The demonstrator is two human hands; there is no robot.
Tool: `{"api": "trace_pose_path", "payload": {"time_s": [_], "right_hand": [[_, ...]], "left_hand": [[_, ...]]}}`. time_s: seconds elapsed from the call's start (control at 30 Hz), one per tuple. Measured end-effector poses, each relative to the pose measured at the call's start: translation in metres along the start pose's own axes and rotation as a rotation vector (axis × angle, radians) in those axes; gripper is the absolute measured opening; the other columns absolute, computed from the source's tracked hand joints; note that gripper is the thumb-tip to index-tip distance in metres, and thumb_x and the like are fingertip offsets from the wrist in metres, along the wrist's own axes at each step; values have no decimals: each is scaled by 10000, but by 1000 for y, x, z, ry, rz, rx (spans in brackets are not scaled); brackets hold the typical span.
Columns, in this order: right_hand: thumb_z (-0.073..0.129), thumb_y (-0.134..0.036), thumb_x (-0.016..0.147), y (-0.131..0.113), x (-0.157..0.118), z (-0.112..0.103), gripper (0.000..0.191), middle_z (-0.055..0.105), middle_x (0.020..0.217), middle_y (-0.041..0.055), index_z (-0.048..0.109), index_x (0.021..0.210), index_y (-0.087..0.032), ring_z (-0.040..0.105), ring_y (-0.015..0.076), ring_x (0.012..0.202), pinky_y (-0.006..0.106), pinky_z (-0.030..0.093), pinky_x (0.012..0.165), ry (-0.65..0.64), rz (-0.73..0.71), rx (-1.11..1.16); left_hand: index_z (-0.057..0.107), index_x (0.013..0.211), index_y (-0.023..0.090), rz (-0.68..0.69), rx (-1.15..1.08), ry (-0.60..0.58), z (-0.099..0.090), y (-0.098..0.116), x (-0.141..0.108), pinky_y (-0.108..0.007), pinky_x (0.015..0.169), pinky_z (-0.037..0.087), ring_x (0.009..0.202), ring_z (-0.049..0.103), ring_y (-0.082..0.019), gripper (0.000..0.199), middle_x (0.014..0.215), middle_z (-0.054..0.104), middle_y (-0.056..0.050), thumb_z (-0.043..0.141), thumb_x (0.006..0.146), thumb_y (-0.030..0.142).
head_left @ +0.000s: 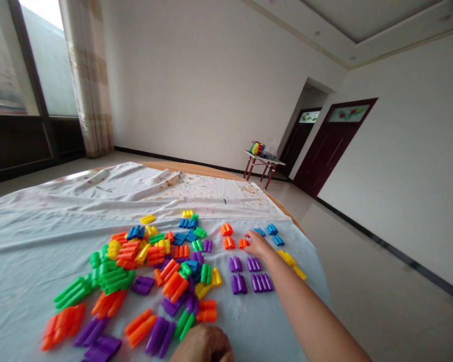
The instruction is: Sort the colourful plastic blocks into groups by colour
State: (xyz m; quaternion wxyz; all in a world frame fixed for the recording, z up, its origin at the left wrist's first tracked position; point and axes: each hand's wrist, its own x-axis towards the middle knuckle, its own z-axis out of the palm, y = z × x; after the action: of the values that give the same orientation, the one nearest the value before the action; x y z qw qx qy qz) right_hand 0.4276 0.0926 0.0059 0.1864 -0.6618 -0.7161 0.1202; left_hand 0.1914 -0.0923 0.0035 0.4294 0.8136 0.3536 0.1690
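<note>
Green, orange and purple plastic blocks (113, 271) lie in a big messy pile on a pale blue cloth (18, 266). The left hand (202, 344) sits at the bottom edge, curled, just beside a purple block (160, 336); I cannot tell if it grips anything. To the right, purple rows (245, 274) lie apart from the pile. The right hand (257, 244) reaches out with bent fingers, touching a small orange block (243, 244), maybe gripping it. Blue blocks (272, 230) and yellow blocks (290, 261) lie near it. Far away, a small red-legged bench (264, 162) holds a bright bundle (256, 148) and a clear plastic bag (271, 149); what is inside is too small to tell.

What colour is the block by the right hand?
Orange, best in the head view: the block by the right hand.
</note>
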Motion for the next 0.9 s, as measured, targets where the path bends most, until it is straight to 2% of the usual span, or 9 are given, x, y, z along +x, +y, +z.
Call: {"api": "trace_pose_path", "payload": {"time_s": [0.1, 0.2, 0.33, 0.57, 0.9], "right_hand": [[617, -19, 594, 0, 0, -3, 341, 660, 925, 53, 625, 901, -168, 606, 199, 883, 298, 440, 814, -41, -32, -11], [602, -27, 632, -6, -1, -6, 367, 656, 1004, 88, 629, 976, -153, 610, 211, 899, 313, 456, 814, -42, -78, 10], [592, -46, 671, -22, -4, -9, 447, 623, 1126, 81, 600, 1099, -173, 589, 194, 986, 299, 457, 865, -28, -168, 63], [584, -27, 662, -50, -7, -11, 473, 634, 1104, 70, 608, 1113, -166, 607, 168, 934, 291, 469, 865, -45, -253, 99], [559, -14, 687, -45, -4, 1, 503, 606, 1123, 106, 582, 1173, -142, 564, 200, 1028, 313, 417, 935, -94, -275, 16]], "left_hand": [[384, 576, 182, 9, -2, 1, 0, 1, -1, -218, 518, 262, 559, 380, -94, 120, 583, 400, 26, 453, 674, 165], [376, 557, 183, 30, -8, 5, -1, 3, -1, -220, 509, 262, 540, 369, -96, 134, 550, 380, 29, 454, 659, 145], [375, 554, 182, 29, -22, 22, -2, 5, -1, -222, 493, 245, 525, 356, -91, 136, 548, 381, 32, 454, 653, 131], [373, 554, 180, 50, -25, 31, 1, 1, -1, -220, 489, 235, 525, 352, -85, 141, 548, 371, 37, 448, 654, 114], [367, 558, 179, 53, -21, 57, -2, 9, -6, -222, 483, 229, 509, 339, -80, 156, 543, 363, 40, 453, 675, 122]]}}
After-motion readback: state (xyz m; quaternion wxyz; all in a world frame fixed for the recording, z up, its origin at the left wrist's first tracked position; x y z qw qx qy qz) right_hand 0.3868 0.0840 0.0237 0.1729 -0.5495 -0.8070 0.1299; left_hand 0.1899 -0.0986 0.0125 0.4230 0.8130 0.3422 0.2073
